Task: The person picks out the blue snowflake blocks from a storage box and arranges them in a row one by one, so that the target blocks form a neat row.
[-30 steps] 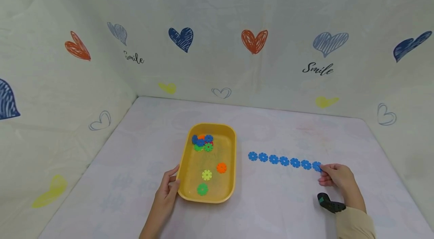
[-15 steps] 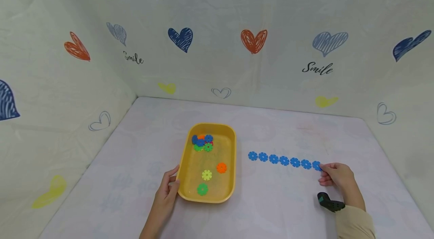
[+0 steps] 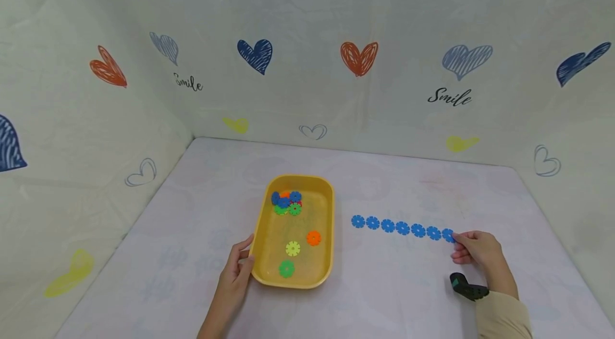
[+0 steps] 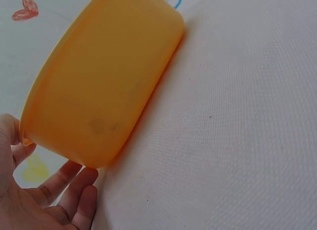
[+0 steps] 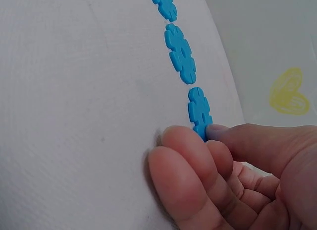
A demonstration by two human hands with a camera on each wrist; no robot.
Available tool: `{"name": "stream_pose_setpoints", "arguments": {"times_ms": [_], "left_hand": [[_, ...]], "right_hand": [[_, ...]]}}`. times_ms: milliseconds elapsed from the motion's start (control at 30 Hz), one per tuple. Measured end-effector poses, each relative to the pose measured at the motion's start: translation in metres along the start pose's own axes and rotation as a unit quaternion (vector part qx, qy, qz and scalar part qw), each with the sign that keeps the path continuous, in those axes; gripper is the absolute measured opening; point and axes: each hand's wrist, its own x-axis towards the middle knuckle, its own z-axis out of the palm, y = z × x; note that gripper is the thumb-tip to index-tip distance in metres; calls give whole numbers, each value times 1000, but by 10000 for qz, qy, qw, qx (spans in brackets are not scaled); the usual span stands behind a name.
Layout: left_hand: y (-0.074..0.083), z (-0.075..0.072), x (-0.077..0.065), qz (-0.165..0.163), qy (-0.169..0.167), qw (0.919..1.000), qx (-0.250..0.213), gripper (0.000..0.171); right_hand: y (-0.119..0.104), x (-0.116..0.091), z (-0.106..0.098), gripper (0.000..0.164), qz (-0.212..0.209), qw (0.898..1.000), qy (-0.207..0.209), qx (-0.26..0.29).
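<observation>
A row of several blue flower-shaped plastic discs [image 3: 402, 228] lies on the white table in the head view, right of a yellow tray [image 3: 274, 232]. At the row's right end, my right hand [image 3: 480, 251] pinches the edge of the last blue disc [image 5: 199, 111] between thumb and index finger. The other fingers are curled, close over the table. My left hand [image 3: 234, 272] holds the tray at its near left side. In the left wrist view, the thumb is at the rim and the fingers [image 4: 77, 190] touch the lower outer wall.
Inside the tray, a small heap of blue, green, orange and red discs [image 3: 288, 203] sits at the far left. An orange disc [image 3: 314, 238], a yellow disc [image 3: 293, 248] and a green disc [image 3: 286, 269] lie apart nearer the front. White cloth walls [image 3: 307, 99] enclose the table.
</observation>
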Motion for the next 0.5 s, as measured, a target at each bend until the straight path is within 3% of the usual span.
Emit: {"name": "stream_pose_setpoints", "arguments": {"times_ms": [267, 500], "left_hand": [[1, 0, -1, -61, -32, 10000, -12, 38], [0, 0, 0, -11, 31, 10000, 60, 37]], "right_hand": [[1, -1, 0, 38, -49, 10000, -37, 8], [-2, -8, 5, 46, -21, 9995, 272, -140]]}}
